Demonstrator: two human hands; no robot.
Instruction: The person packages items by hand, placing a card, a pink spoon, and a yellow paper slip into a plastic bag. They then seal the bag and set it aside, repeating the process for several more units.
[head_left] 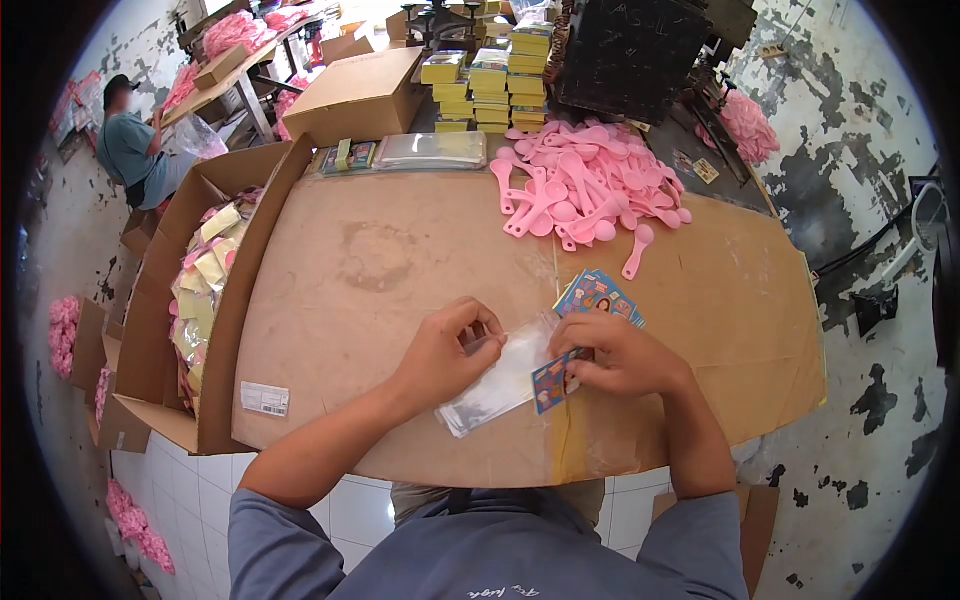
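Note:
Clear plastic bags (487, 402) lie in a flat pile on the cardboard-covered table in front of me. At the upper left of the pile, my left hand (450, 348) is closed, thumb and forefinger pinched at the mouth of a clear bag. A small blue printed card (546, 388) is gripped between the thumb and fingers of my right hand (622, 355), over the right end of the bags. Just beyond that hand sits a stack of similar blue cards (612, 292), partly covered by it.
Pink plastic scoops (590, 180) are heaped at the back right, with a single scoop (637, 252) nearer. Bundled cards (490, 85) stand behind. More clear bags (432, 150) lie along the far edge. An open carton (222, 330) of filled packets borders the left. A person (135, 150) sits far left.

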